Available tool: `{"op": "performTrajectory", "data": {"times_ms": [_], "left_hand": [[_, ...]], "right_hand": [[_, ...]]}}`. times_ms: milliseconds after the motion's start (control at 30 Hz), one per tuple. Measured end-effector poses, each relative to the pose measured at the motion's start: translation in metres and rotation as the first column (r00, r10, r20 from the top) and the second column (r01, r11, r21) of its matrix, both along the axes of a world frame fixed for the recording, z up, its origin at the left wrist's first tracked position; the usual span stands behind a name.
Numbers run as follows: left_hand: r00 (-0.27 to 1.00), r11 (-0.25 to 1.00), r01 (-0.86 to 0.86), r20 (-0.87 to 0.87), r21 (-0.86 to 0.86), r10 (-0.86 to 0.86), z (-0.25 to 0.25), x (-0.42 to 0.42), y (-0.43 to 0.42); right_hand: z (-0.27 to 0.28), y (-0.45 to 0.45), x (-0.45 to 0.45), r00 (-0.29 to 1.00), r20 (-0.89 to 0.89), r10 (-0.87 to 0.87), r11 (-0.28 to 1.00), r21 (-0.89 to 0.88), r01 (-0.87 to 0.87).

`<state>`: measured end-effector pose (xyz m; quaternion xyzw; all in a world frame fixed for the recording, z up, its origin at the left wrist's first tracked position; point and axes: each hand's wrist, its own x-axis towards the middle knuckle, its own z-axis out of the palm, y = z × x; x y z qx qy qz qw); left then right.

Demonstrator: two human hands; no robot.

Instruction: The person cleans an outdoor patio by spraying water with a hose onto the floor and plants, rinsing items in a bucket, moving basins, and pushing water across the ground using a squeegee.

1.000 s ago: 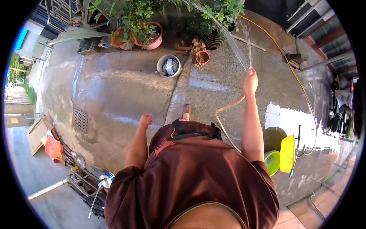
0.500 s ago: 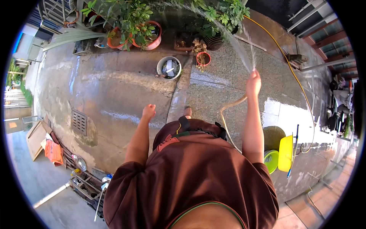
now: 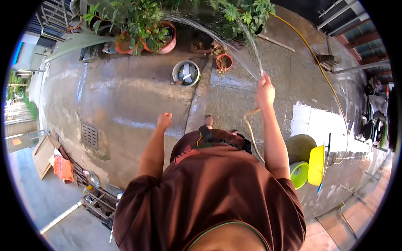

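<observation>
My right hand (image 3: 266,91) is closed round the end of a pale hose (image 3: 248,121), and water (image 3: 240,58) sprays from it up and left. The spray fans over the potted plants at the top, among them a leafy plant (image 3: 146,25) in red-rimmed pots and another green plant (image 3: 247,16). A small red pot (image 3: 224,62) stands just below the spray. My left hand (image 3: 164,120) is held out over the wet ground, its fingers curled with nothing visible in them.
A whitish bucket (image 3: 186,73) with things inside stands ahead. A drain grate (image 3: 89,135) is at the left. Near my right arm are a green basin (image 3: 299,175) and a yellow basin (image 3: 316,165). A yellow hose (image 3: 322,71) runs along the right. Boards (image 3: 44,157) lean at far left.
My right hand has moved left with the hose end, and the spray now reaches further left across the plants. My left hand, still curled, has shifted slightly.
</observation>
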<state>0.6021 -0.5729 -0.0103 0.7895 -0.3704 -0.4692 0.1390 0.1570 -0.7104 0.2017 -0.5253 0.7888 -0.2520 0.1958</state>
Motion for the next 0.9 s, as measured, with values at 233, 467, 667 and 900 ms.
{"op": "performTrajectory", "data": {"times_ms": [233, 467, 667, 900], "left_hand": [[1.000, 1.000, 0.012, -0.003, 0.003, -0.012, -0.012, -0.025, 0.017], [0.982, 0.982, -0.183, -0.046, 0.052, 0.185, -0.002, -0.072, 0.043], [0.978, 0.988, 0.139, 0.147, 0.069, -0.148, -0.038, -0.088, 0.039], [0.985, 0.975, -0.154, -0.104, -0.161, 0.139, 0.026, -0.178, 0.028]], "right_hand": [[-0.015, 0.002, -0.127, 0.959, 0.007, -0.284, 0.956, -0.070, 0.284], [-0.057, 0.051, -0.213, 0.941, -0.154, -0.302, 0.928, 0.180, 0.327], [-0.070, 0.047, -0.246, 0.957, -0.139, -0.256, 0.955, 0.118, 0.273], [-0.063, 0.034, -0.302, 0.927, 0.001, -0.375, 0.926, -0.041, 0.375]]}}
